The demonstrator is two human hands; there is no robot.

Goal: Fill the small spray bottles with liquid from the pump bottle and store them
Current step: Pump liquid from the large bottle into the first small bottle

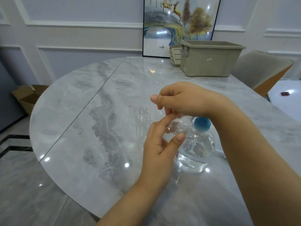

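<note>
My left hand [160, 147] holds a small clear spray bottle [179, 126] between thumb and fingers, just above the table. My right hand [184, 99] comes from the right and pinches the top of that same bottle, hiding its neck. An uncapped small clear bottle [143, 123] stands upright on the table, just left of my hands. A large clear bottle with a blue cap [197, 147], partly filled with clear liquid, stands behind my left thumb. I cannot tell what part my right fingers grip.
A beige plastic storage bin [210, 62] stands at the far right of the grey marble table [91, 128], with a smaller basket [175, 54] beside it. A framed picture [179, 22] leans on the wall. A chair [263, 70] is at right.
</note>
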